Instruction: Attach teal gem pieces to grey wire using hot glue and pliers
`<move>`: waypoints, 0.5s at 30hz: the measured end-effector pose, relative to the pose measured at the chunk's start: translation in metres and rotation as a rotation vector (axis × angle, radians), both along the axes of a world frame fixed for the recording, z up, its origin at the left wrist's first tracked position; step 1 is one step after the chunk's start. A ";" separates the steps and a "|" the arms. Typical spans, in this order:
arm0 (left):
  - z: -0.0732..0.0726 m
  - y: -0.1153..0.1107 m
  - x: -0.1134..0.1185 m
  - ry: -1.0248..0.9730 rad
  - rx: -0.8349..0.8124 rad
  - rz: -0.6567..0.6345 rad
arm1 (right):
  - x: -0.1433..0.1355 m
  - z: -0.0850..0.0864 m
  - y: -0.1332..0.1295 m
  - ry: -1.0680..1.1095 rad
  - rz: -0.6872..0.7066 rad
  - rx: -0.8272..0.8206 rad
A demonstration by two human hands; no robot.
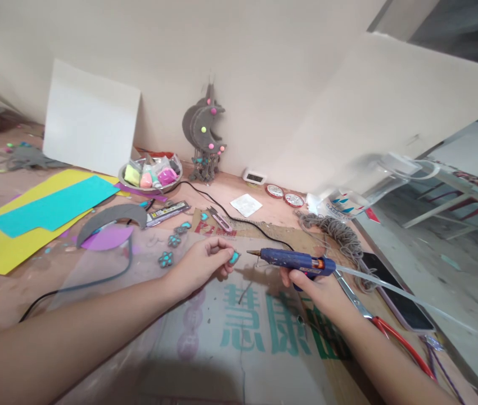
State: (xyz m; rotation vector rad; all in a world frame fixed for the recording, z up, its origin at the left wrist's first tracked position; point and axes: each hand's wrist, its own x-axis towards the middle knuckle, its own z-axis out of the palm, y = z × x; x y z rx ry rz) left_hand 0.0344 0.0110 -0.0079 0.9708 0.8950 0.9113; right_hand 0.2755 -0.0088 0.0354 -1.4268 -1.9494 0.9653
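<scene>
Pinched in the fingers of my left hand (207,260) is a small turquoise piece with a grey edge (234,257). My right hand (312,287) is wrapped round the handle of a blue glue gun (293,260). Its metal nozzle points left, a short gap away from the turquoise piece. A long translucent glue stick (399,289) runs out of the gun's back end. Left of my left hand lie several small grey-and-turquoise flowers (165,259). Both hands are over a plastic-covered cardboard sheet (222,360) with green printed characters.
Behind my hands are a box cutter (220,218), a black cable (239,218) and a metal bowl (150,188) of clay packets. Grey cord (340,236), a phone (403,301) and red-handled scissors (403,343) lie right. Moon decorations (203,126) hang on the wall. Coloured sheets (57,205) lie left.
</scene>
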 end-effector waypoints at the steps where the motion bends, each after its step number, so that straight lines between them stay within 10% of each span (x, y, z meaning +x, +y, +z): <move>1: 0.001 0.000 0.000 0.005 -0.003 0.002 | 0.000 0.000 0.000 -0.003 0.000 0.000; 15: -0.001 -0.002 -0.001 -0.035 0.050 -0.031 | 0.005 -0.009 -0.002 -0.086 -0.079 0.070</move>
